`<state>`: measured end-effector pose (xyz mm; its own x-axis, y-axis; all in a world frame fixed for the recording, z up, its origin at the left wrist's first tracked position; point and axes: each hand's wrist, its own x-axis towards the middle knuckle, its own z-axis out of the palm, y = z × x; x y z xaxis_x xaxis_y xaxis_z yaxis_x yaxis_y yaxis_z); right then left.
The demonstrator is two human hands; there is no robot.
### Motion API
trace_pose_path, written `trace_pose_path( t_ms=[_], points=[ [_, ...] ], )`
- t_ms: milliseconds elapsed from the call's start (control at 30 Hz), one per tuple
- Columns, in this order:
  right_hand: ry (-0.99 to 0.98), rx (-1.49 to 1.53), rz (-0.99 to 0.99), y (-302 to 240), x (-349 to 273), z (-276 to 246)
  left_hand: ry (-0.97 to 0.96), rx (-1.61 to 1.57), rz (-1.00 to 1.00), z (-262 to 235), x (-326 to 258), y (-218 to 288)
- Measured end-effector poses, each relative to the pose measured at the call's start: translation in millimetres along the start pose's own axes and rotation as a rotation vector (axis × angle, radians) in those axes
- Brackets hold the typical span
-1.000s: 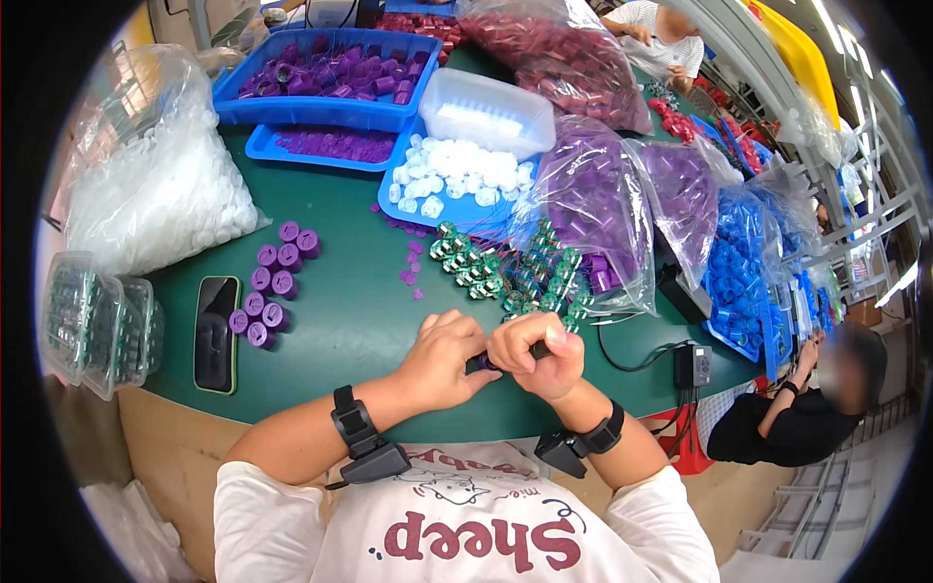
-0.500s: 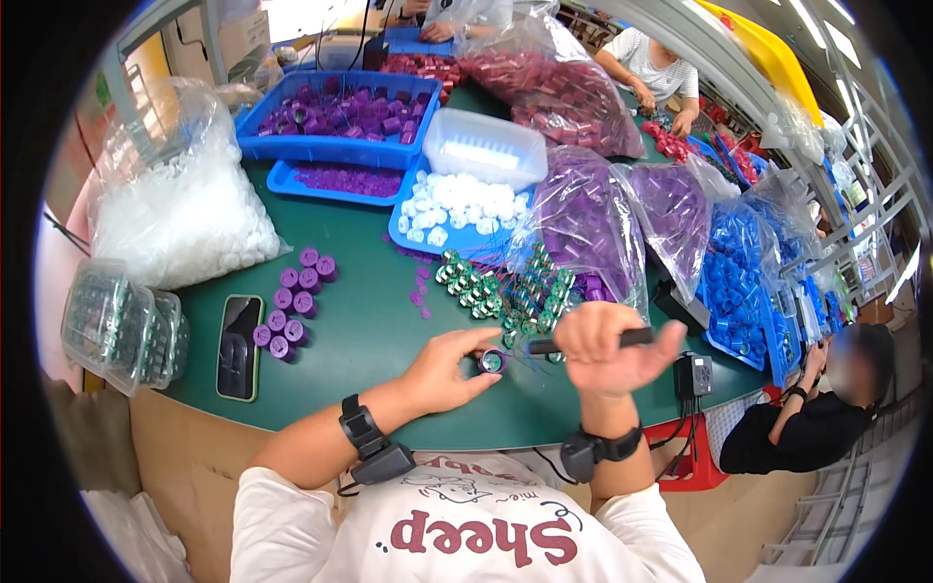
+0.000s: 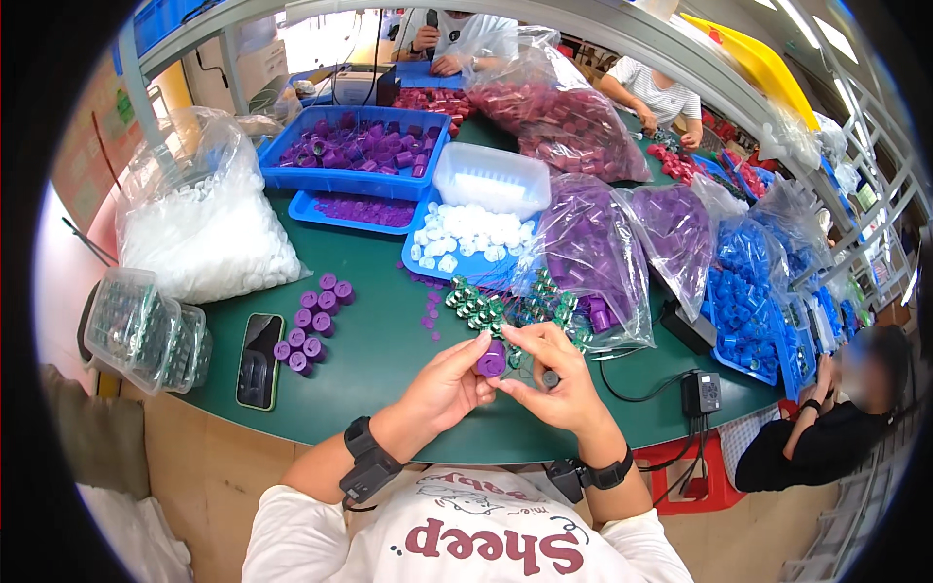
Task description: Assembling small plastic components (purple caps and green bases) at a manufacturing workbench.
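Observation:
Between both my hands, just above the front part of the green table, a small purple cylindrical cap [image 3: 492, 361] is lifted with its flat round face toward me. My left hand [image 3: 442, 387] pinches it from the left, fingers closed. From the right, the thumb and forefinger of my right hand [image 3: 562, 381] reach the same cap. A dark rod-shaped tool [image 3: 551, 379] lies in the curl of that right hand, only its blunt end showing. Just beyond my fingers lie small green circuit boards [image 3: 476, 309] with thin wires. The inside of the cap is hidden.
Several finished-looking purple caps [image 3: 313, 323] stand left, by a phone [image 3: 260, 361]. Clear plastic boxes [image 3: 146, 330] and a bag of white pieces [image 3: 209, 243] sit far left. Blue trays [image 3: 355, 175] and bags of purple parts [image 3: 588, 253] line the back. A black adapter [image 3: 702, 393] stands right.
The purple cap has come up off the table and turned over, its open end no longer facing me. My right hand has lowered to it, the tool now tucked in the palm. The view has shifted.

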<state>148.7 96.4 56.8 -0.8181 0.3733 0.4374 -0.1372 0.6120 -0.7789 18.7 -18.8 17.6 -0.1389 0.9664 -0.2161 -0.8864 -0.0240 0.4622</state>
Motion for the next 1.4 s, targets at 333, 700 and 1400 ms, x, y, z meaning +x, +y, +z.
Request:
trace_pose_path(
  t_ms=[333,700,1400],
  points=[
    [0.185,-0.147,-0.118,5.9,-0.6,17.6,0.017,-0.048,0.138,-1.5,5.5,-19.4],
    [0.285,-0.175,-0.202,12.3,-1.1,23.0,-0.091,-0.459,0.096,12.2,4.4,-31.5],
    [0.259,-0.211,-0.285,21.1,-0.3,22.6,-0.195,-0.523,0.028,0.4,8.5,-32.4]
  ],
)
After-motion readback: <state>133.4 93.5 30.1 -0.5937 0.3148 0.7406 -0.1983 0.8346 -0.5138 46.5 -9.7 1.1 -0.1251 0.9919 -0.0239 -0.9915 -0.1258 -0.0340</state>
